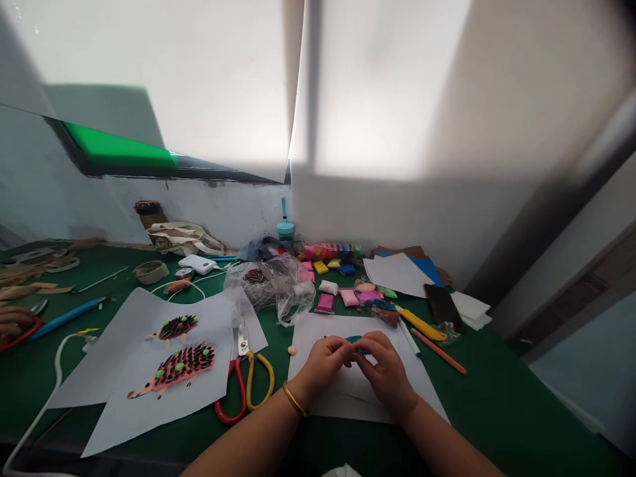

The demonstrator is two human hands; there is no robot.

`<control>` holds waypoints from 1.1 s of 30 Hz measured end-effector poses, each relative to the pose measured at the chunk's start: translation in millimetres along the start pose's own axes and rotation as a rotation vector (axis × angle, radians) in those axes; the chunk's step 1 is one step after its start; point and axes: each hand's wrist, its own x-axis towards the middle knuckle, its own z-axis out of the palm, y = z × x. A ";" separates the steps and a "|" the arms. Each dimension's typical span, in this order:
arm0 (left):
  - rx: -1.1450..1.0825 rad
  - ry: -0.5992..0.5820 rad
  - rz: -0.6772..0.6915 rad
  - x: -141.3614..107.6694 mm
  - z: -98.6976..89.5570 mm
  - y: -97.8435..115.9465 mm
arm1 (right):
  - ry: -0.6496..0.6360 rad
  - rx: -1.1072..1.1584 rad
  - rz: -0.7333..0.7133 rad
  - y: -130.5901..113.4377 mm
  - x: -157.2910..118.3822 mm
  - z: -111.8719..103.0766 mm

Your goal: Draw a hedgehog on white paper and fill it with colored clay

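Note:
My left hand and my right hand meet above a white sheet of paper, fingertips pinched together. Between them shows a blue piece of modelling clay, mostly covered by the fingers. A yellow bangle circles my left wrist. Left of my left hand rest scissors with one red and one yellow handle, and a small pale clay ball lies by the sheet's left edge. A white marker, a yellow cutter and an orange pencil lie beyond my right hand.
Two hedgehog pictures lie on paper at the left. Coloured clay packets, a crumpled plastic bag and a dark phone occupy the green table further back. At the far left, another person's hand holds red-handled scissors.

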 end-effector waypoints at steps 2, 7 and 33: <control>-0.015 0.010 -0.035 -0.5 0.4 2.6 | 0.003 -0.010 -0.004 0.7 0.1 0.5; 0.084 0.054 -0.001 -1.0 0.5 2.8 | -0.010 -0.025 -0.020 2.1 0.7 2.0; 0.198 0.076 0.117 -2.7 -1.5 -6.4 | -0.025 0.006 -0.012 3.3 0.4 -4.0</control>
